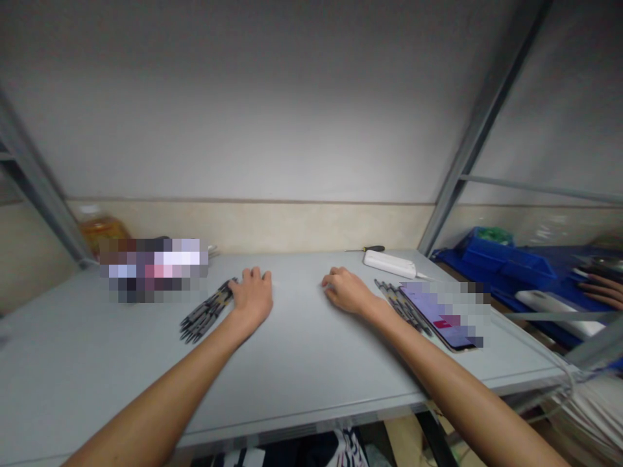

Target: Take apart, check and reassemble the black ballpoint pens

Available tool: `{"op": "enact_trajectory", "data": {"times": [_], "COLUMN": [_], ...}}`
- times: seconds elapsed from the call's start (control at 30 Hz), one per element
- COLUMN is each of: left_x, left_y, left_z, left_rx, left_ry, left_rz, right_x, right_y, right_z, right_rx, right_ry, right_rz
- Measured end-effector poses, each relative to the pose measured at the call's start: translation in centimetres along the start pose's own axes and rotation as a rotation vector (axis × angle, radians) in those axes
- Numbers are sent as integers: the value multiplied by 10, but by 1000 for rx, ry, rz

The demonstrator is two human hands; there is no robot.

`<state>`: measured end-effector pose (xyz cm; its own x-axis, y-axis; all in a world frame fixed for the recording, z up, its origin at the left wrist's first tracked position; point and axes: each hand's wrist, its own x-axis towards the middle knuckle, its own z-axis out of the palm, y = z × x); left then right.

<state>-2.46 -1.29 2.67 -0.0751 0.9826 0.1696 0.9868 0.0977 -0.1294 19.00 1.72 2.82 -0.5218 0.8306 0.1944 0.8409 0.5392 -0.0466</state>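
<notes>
My left hand [253,295] rests palm down on the grey table [302,363], its fingers curled, touching the upper end of a fanned bundle of several dark pens [207,312]. My right hand [344,290] lies on the table a little to the right, fingers curled under, with nothing visible in it. A second row of dark pens [400,303] lies just right of my right wrist, beside a phone [440,318] with a lit screen.
A white oblong device [390,264] and a small screwdriver [367,249] lie at the back of the table. A bottle of amber liquid [100,228] stands back left. Blue bins [506,259] and another person's hand [603,288] are at the right.
</notes>
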Motion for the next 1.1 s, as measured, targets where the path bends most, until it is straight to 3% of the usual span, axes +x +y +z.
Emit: {"op": "enact_trajectory", "data": {"times": [0.3,0.93,1.1], "left_x": [5,1,0], "left_y": [-4,0,2], "left_z": [3,-4,-4], "left_rx": [9,42,18], "left_ry": [-61,23,-59], "left_rz": [20,84,55], "right_x": [0,-7,-8], "right_y": [-7,2,3], "right_z": [17,19,17], "right_rx": [70,263,281], "right_ry": [55,96,104], "right_rz": [-91,-114,-109]}}
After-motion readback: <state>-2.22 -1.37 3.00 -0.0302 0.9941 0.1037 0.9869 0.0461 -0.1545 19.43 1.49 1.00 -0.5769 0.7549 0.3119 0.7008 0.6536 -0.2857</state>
